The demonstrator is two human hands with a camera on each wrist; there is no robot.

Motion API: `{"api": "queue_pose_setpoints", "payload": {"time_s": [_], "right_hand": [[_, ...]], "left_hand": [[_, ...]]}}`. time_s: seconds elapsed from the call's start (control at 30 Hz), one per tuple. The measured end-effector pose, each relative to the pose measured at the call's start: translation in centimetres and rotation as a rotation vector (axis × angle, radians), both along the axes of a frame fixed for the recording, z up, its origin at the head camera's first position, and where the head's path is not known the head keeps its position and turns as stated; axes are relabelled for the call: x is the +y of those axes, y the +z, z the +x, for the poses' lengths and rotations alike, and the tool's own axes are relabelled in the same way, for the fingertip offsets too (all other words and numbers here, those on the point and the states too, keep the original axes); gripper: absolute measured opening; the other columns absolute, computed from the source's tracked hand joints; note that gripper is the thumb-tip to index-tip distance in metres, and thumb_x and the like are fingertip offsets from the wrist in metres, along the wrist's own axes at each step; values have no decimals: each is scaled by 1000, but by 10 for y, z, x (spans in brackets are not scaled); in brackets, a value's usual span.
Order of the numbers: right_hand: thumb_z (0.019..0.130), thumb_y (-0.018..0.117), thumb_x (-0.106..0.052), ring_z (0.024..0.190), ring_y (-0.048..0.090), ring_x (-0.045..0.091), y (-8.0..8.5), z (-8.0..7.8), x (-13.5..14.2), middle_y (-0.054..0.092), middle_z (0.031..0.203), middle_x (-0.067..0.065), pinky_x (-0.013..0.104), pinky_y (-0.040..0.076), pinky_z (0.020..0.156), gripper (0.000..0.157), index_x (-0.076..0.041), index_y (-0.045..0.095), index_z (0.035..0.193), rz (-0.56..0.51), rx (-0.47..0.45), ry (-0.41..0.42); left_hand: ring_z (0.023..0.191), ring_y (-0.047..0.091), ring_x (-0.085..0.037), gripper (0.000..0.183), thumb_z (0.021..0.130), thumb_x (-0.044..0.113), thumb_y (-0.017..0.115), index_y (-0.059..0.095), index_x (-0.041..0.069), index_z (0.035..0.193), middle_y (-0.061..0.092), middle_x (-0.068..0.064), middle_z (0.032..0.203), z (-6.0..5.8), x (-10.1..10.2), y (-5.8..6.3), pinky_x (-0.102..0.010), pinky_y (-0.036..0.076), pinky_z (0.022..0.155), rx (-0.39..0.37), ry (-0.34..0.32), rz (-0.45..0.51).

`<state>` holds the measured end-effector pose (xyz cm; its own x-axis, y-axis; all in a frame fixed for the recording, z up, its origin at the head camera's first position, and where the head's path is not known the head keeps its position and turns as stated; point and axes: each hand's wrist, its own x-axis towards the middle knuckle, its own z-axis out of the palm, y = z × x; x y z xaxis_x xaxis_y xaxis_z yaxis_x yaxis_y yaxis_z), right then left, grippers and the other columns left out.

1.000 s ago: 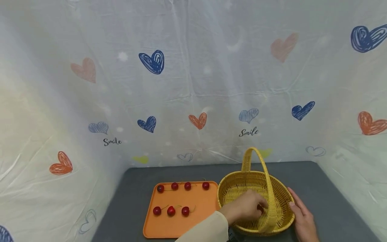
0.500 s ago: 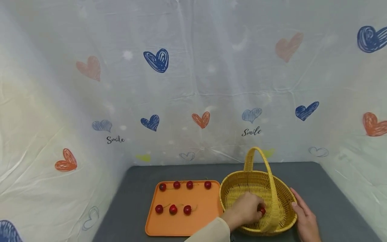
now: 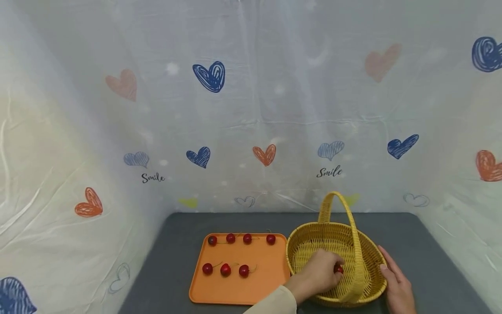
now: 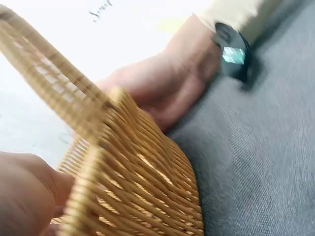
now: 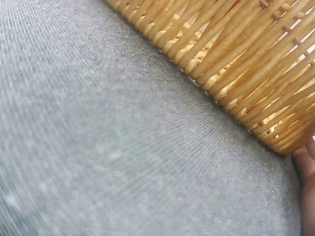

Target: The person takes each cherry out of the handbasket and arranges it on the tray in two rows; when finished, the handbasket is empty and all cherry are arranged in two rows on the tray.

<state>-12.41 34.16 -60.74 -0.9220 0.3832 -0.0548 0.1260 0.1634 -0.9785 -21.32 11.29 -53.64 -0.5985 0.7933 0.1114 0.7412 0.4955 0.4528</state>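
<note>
A yellow woven basket (image 3: 302, 235) with a tall arched handle stands right of centre in the head view. My left hand (image 3: 319, 270) reaches over its near left rim and down inside, with a red cherry (image 3: 339, 270) pinched at the fingertips, close over the basket floor. The left wrist view shows this hand (image 4: 24, 191) at lower left, its fingertips hidden behind the basket wall. My right hand (image 3: 399, 288) holds the basket's right end from outside, thumb at the rim; in the right wrist view only a bit of it shows beside the weave (image 5: 231, 64).
An orange tray (image 3: 223, 292) lies just left of the basket, with several stemmed red cherries (image 3: 225, 269) in two rows. The dark grey tabletop (image 3: 172, 261) ends against a white curtain (image 3: 243, 104) printed with hearts, at the back and both sides.
The cherry, hidden a second ago, has come into view at my left fingertips. My right hand stays at the basket's end. The whole head view has shifted slightly.
</note>
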Motion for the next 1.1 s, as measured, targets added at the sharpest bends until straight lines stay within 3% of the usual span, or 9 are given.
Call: {"api": "queue_pose_setpoints", "payload": {"time_s": [0.1,0.17,0.37,0.53,0.67,0.83,0.97,1.1], "right_hand": [[117,42,-51,133,39,-23,0,0,-1,27,173,-21,-2,41,90,65,-27,27,176,-16,0,-9],[117,42,-52,135,38,-22,0,1,0,28,172,-23,-2,40,89,65,-28,28,176,-24,-7,-15],[116,44,-53,133,39,-23,0,2,1,28,171,-25,-2,40,88,66,-29,28,175,-48,-21,-28],[116,43,-56,124,41,-26,2,3,3,28,172,-23,-1,42,86,66,-31,28,175,-31,-47,-27],[115,43,-57,108,44,-32,3,2,4,29,174,-17,2,48,83,68,-30,27,176,-40,-60,-35],[115,39,-60,107,42,-32,2,-1,4,25,176,-12,3,48,82,69,-32,24,176,1,-88,-22],[114,37,-62,128,44,-20,2,-2,5,23,177,-12,1,43,83,68,-36,23,176,46,-112,-15],[114,36,-64,152,38,-1,2,-4,3,22,178,-12,0,41,84,68,-39,22,175,54,-129,-14]], "left_hand": [[81,63,15,26,103,11,75,82,19,128,80,13,108,5,-10,7,-3,47,66,-40,5,82],[90,66,15,27,103,13,77,81,17,130,81,11,116,9,-18,12,-2,49,71,-30,10,129],[102,71,9,29,103,21,80,81,15,131,81,7,122,19,-55,26,-4,52,80,-15,31,273],[107,71,4,34,104,17,78,77,17,137,79,6,124,24,-96,36,-14,58,86,-140,124,366],[114,72,-3,35,104,13,77,75,16,139,79,4,125,23,-129,41,-26,62,94,-190,200,373],[115,74,-10,32,101,10,80,77,16,133,79,3,125,15,-162,38,-30,63,97,-97,284,339],[114,76,-13,29,99,9,83,79,13,127,80,1,123,7,-179,33,-31,64,96,8,341,291],[107,76,-12,25,96,5,84,80,11,120,81,0,116,0,-188,27,-27,65,88,103,321,219]]}}
